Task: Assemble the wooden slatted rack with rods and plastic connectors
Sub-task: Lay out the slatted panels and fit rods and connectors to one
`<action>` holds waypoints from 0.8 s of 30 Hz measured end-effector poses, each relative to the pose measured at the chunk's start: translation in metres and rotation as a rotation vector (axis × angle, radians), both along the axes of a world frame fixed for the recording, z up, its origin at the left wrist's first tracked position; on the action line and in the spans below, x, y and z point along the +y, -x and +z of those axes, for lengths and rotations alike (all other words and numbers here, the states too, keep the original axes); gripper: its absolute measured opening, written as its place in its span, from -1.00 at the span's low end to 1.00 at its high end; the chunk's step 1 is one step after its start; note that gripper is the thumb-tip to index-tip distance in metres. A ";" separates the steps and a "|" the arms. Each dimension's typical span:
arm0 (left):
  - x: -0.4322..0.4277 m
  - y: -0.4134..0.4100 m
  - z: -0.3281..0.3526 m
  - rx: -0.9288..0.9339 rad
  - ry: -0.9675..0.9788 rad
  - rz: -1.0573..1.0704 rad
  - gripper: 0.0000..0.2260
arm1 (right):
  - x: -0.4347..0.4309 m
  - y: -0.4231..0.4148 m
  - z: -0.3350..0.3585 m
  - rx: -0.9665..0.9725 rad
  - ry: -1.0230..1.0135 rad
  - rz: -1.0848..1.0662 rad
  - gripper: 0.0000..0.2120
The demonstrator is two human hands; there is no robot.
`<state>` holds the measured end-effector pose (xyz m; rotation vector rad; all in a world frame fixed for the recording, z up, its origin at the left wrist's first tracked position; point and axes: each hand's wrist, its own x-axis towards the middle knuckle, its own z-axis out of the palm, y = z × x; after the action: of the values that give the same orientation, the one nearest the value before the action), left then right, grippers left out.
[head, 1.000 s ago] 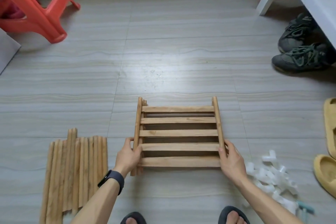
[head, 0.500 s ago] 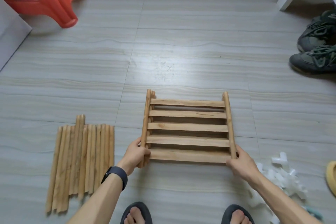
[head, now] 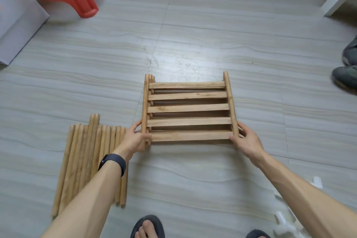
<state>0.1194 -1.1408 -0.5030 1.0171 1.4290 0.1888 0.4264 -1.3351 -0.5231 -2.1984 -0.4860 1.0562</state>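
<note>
A: Two hands on the slatted panels (head: 188,109)?
B: Yes. The left hand (head: 135,139) grips their left edge at the near end, the right hand (head: 246,140) the right edge.
A: Where are they?
B: Stacked, mid tiled floor (head: 193,35); lifted or resting, I cannot tell. Loose rods (head: 85,160) lie side by side just left; white connectors (head: 284,220) at near right.

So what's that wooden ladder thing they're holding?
It is a wooden rack of pale, light-brown wood. Five flat slats run across between two round side rods, with gaps between them. More rod ends peek out under its left side, so more pieces seem stacked beneath. It lies roughly flat, low over the tiled floor. The left hand grips its near left corner, and the right hand grips its near right corner.
</note>
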 end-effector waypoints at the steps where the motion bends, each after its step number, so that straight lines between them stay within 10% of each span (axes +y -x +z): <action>1: -0.003 0.006 -0.002 -0.022 0.027 0.045 -0.43 | -0.002 0.000 -0.002 0.017 0.005 -0.019 -0.42; 24: -0.018 0.009 -0.032 -0.030 -0.172 0.096 -0.57 | 0.000 0.018 -0.001 -0.179 0.072 0.148 -0.77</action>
<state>0.1100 -1.1593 -0.5347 1.0813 1.4531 0.4011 0.4083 -1.3353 -0.5246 -2.3624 -0.7103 0.9701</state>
